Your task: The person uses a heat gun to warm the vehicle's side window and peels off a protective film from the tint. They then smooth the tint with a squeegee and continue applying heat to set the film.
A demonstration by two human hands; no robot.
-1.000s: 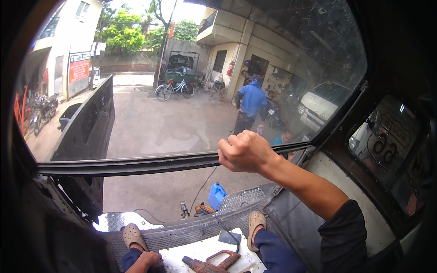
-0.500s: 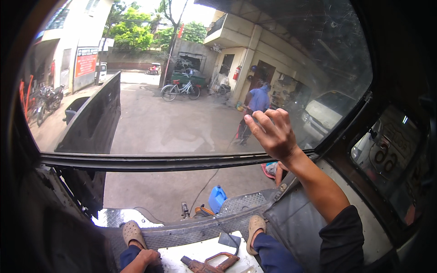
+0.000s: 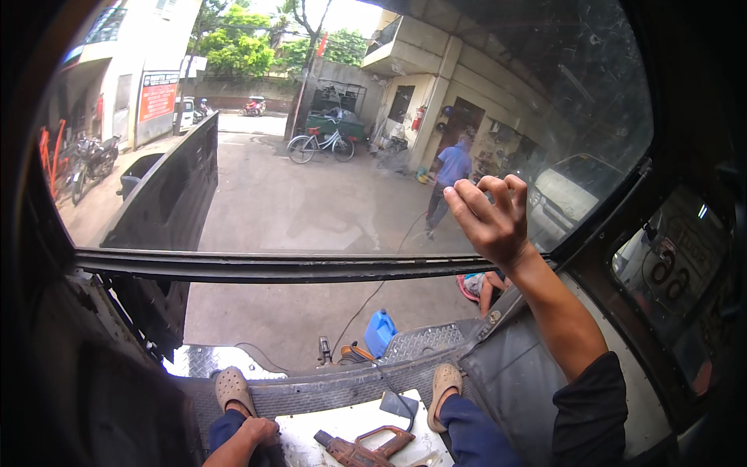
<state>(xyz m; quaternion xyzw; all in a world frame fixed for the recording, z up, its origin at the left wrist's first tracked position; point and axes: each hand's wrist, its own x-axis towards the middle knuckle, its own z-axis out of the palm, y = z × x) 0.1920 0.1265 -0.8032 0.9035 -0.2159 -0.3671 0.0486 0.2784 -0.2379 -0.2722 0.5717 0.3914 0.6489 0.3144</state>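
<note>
My right hand point(image 3: 494, 222) is raised before the large scratched window pane point(image 3: 311, 210). Its fingers are bent and closed together, and their tips are partly hidden, so I cannot make out what they hold, if anything. Low at the left, my left hand point(image 3: 258, 430) is curled beside my shin, at the edge of a white board point(image 3: 299, 428); its fingertips are hidden. A worn reddish-brown power tool point(image 3: 366, 447) with a loop handle and a dark cord lies on that board. Near it is a flat dark grey piece point(image 3: 398, 405).
The window's black bottom frame point(image 3: 311, 267) crosses in front of me above a gap. Beyond the ledge stand a blue jug point(image 3: 380, 333) and an orange hose coil point(image 3: 356, 354). A black panel point(image 3: 167, 191) juts out left. One person point(image 3: 454, 165) stands outside; another point(image 3: 486, 288) is low at the right.
The view has shifted a little, so the scene sits farther right. My right hand keeps its bent shape near the glass. The person in blue outside has moved and stands more upright.
</note>
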